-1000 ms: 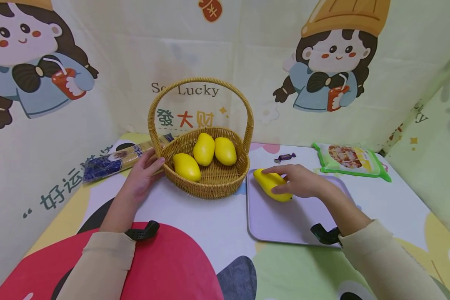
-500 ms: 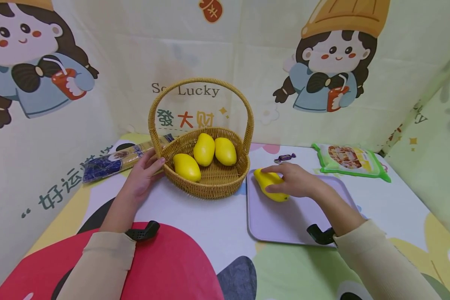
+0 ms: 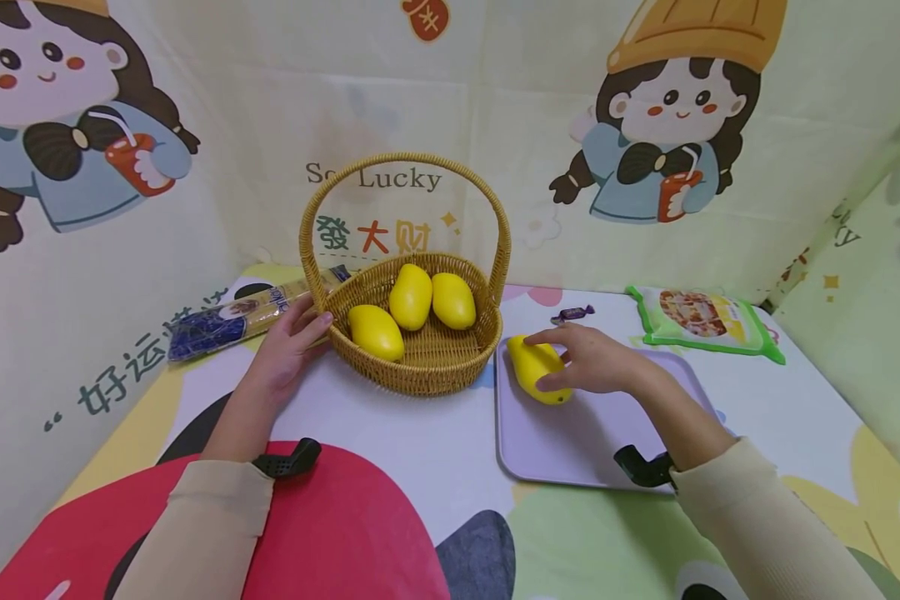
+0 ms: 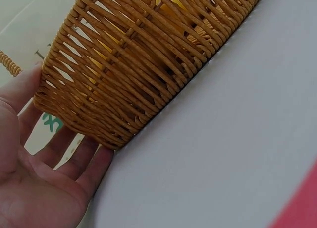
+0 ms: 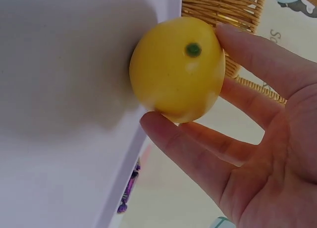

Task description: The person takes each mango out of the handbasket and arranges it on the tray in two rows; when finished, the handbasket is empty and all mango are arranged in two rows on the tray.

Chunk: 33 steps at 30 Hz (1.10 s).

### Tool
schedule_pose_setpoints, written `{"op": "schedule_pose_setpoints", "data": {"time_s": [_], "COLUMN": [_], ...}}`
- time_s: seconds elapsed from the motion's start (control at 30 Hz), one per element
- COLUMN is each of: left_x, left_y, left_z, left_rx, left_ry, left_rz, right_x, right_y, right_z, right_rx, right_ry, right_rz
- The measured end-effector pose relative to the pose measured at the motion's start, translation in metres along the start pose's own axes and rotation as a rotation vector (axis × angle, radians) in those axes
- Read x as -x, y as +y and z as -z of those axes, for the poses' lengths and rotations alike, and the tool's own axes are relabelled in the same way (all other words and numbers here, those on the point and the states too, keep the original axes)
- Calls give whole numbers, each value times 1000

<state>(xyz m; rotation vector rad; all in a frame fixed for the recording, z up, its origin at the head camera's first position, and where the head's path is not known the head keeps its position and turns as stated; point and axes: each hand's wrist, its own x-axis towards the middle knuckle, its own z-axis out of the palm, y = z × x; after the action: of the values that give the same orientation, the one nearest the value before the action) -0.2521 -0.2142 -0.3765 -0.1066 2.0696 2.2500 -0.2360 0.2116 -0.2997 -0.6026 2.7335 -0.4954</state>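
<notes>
A yellow mango (image 3: 534, 372) lies at the left end of a lilac tray (image 3: 516, 467). My right hand (image 3: 596, 360) holds this mango between thumb and fingers; in the right wrist view its green-spotted end (image 5: 193, 50) faces the camera. To the left stands a wicker basket (image 3: 420, 382) with a tall looped handle and three mangoes inside: one at the left (image 3: 376, 332), one in the middle (image 3: 411, 297), one at the right (image 3: 453, 301). My left hand (image 3: 285, 354) holds the basket's left side, thumb by the rim and fingers lower down (image 4: 96, 171).
Behind the basket's left side lies a long clear-and-blue packet (image 3: 228, 323). A purple wrapped candy (image 3: 572, 314) sits beyond the tray. Farther right is a green-edged food bag (image 3: 705, 323). A printed cloth wall (image 3: 525, 125) rises behind everything.
The mango on the tray has turned, its near end swinging left. My right hand has shifted slightly left with it. My left hand and the basket keep their places.
</notes>
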Motion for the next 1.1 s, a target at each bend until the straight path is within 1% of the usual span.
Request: {"op": "schedule_pose_setpoints", "data": {"time_s": [0.17, 0.43, 0.7, 0.87, 1.1], "left_x": [-1, -2, 0, 1, 2], "left_y": [0, -1, 0, 1, 0], "left_z": [0, 0, 1, 0, 0], "left_rx": [-2, 16, -5, -1, 16], "left_ry": [3, 5, -1, 4, -12], "left_rz": [4, 5, -3, -2, -20], "right_x": [-1, -1, -2, -1, 2], "right_y": [0, 1, 1, 0, 0], "right_z": [0, -4, -8, -7, -6], "right_rx": [-10, -31, -37, -28, -39], "right_ry": [-6, 25, 42, 45, 40], "right_rz": [-6, -21, -26, -14, 8]}}
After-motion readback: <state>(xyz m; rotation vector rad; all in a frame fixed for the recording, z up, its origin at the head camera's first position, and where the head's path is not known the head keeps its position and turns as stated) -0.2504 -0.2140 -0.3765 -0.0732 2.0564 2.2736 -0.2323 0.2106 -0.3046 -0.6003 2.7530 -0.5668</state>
